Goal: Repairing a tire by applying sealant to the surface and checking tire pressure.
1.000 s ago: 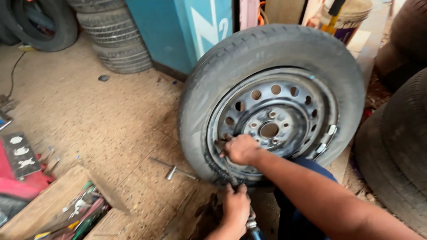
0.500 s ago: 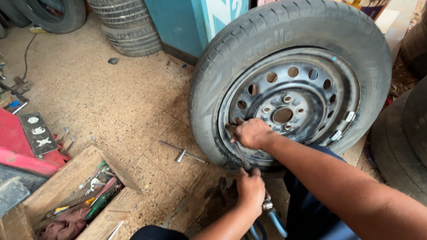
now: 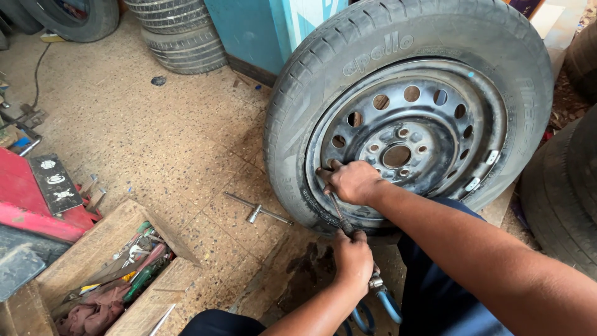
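A car tyre on a dark steel rim stands upright on the floor, leaning back. My right hand grips the lower left edge of the rim, where a thin metal stem runs down from it. My left hand sits just below, closed around an air hose chuck with blue hose trailing down. The stem's end is hidden between the two hands.
A T-shaped wrench lies on the tiled floor left of the tyre. A wooden toolbox with screwdrivers and rags sits bottom left beside a red machine. Stacked tyres stand at the back, another tyre at right.
The view has closed in on the wheel and shifted right. Both hands stay at the rim's lower left edge, my left hand a little higher toward the right.
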